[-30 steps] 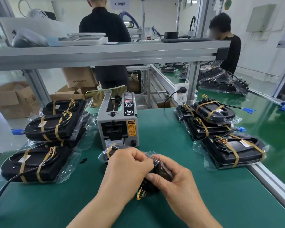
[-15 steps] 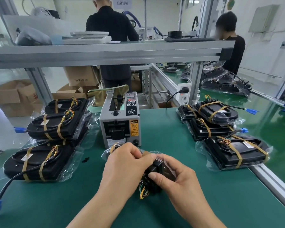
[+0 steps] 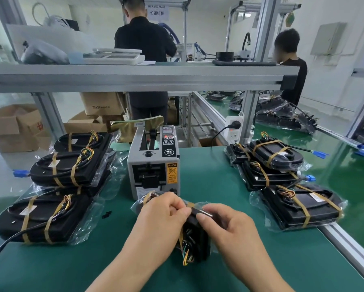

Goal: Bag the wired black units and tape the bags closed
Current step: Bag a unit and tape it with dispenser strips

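Head view: our left hand (image 3: 164, 216) and right hand (image 3: 229, 226) hold the bagged black unit (image 3: 195, 234) on the bench (image 3: 271, 260). The fingers (image 3: 179, 209) of both hands pinch the bag fold on top. The unit lies just under them, its long axis toward us, both hands equally near.

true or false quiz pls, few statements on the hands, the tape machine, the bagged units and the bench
1. The left hand and the right hand both hold a black unit just in front of the tape dispenser. True.
2. The tape dispenser lies tipped on its side. False: it stands upright.
3. Bagged units lie on both sides of the tape dispenser. True.
4. The bench top is red. False: the bench top is green.
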The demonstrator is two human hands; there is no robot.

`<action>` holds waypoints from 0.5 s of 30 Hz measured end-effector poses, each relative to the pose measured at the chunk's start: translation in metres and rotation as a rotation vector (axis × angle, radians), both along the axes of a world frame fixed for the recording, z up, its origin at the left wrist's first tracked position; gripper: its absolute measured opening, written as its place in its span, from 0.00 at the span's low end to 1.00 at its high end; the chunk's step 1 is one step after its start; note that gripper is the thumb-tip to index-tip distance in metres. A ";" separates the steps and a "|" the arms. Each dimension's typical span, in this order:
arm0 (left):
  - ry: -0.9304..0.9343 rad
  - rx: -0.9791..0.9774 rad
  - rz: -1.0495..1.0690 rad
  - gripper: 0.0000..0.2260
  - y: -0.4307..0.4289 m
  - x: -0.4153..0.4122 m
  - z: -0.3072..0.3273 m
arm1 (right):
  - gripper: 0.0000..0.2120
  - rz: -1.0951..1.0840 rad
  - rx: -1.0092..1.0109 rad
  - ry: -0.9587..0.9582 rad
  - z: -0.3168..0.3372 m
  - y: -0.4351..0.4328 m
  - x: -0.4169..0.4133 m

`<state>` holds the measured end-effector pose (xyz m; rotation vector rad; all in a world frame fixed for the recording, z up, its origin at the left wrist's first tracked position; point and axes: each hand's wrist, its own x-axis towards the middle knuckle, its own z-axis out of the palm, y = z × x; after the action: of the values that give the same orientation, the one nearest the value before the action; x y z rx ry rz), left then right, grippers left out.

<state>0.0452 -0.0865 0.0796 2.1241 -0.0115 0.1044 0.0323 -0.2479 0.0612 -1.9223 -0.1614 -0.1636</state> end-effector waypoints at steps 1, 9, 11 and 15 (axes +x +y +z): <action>-0.005 -0.006 -0.010 0.05 0.001 -0.001 -0.001 | 0.05 -0.024 -0.020 -0.004 0.002 0.001 0.001; -0.167 -0.063 0.170 0.15 0.076 0.015 -0.001 | 0.13 -0.035 0.029 0.072 0.008 0.003 -0.003; -0.096 0.006 0.025 0.18 0.082 0.022 0.001 | 0.11 -0.053 0.043 0.092 0.008 0.006 -0.003; -0.071 0.054 -0.169 0.14 0.086 0.034 0.003 | 0.07 -0.081 -0.006 0.106 0.010 0.008 -0.003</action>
<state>0.0788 -0.0003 0.0831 2.1628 -0.2372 0.0796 0.0295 -0.2403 0.0713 -1.9399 -0.0132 -0.1151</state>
